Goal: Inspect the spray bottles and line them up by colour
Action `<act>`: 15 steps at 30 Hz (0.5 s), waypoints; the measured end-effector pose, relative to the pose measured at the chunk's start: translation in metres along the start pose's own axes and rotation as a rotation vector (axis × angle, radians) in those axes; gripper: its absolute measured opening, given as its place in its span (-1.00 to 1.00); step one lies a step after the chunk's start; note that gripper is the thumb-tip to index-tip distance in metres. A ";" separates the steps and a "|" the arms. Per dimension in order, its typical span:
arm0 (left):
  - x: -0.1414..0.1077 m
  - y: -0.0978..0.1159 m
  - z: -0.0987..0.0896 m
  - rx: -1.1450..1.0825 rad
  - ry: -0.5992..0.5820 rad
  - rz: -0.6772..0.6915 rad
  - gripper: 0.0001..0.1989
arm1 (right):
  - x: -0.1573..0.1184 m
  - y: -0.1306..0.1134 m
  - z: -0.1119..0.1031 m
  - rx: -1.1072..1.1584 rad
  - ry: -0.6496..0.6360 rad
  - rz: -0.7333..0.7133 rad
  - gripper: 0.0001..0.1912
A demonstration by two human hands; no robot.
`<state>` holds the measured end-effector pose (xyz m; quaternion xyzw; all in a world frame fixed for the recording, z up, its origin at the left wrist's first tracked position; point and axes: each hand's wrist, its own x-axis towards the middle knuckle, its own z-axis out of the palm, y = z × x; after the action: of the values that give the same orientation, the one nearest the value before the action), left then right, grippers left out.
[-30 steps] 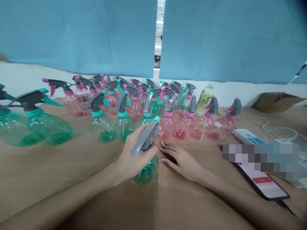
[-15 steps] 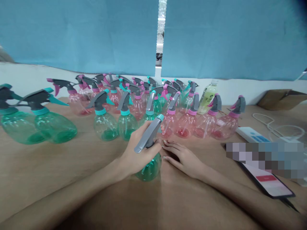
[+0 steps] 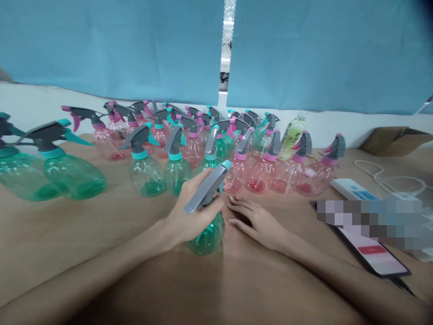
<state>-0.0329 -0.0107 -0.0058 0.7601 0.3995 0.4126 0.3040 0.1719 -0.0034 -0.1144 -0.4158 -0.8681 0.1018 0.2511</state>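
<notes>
My left hand (image 3: 189, 212) is wrapped round the neck of a green spray bottle (image 3: 207, 237) with a grey head and teal nozzle. The bottle stands on the wooden table (image 3: 135, 275), its head tilted toward the upper right. Just right of it, my right hand (image 3: 259, 223) rests on the table with fingers apart and nothing held. Its fingertips are close to the bottle. Behind my hands stands a row of green bottles (image 3: 148, 176) and pink bottles (image 3: 262, 176), with several more behind them.
Two green bottles, one of them here (image 3: 74, 176), stand at the left. On the right lie a phone (image 3: 382, 262), a white power strip (image 3: 353, 188) and a white cable (image 3: 372, 168). A labelled bottle (image 3: 292, 137) and cardboard (image 3: 394, 140) are at the back.
The held bottle and my left hand have shifted slightly left, and the bottle's head leans a little more. My right hand has hardly moved. The whole view has shifted slightly.
</notes>
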 end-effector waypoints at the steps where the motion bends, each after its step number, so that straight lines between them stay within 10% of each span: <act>1: 0.000 0.000 0.000 -0.010 -0.005 0.000 -0.91 | 0.000 0.000 0.000 -0.001 -0.002 0.001 -0.54; 15: 0.000 -0.007 -0.001 -0.013 0.002 0.020 -0.84 | 0.001 -0.001 0.000 -0.023 -0.012 0.007 -0.55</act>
<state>-0.0359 -0.0067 -0.0107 0.7617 0.3895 0.4189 0.3044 0.1713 -0.0033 -0.1139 -0.4211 -0.8693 0.0951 0.2406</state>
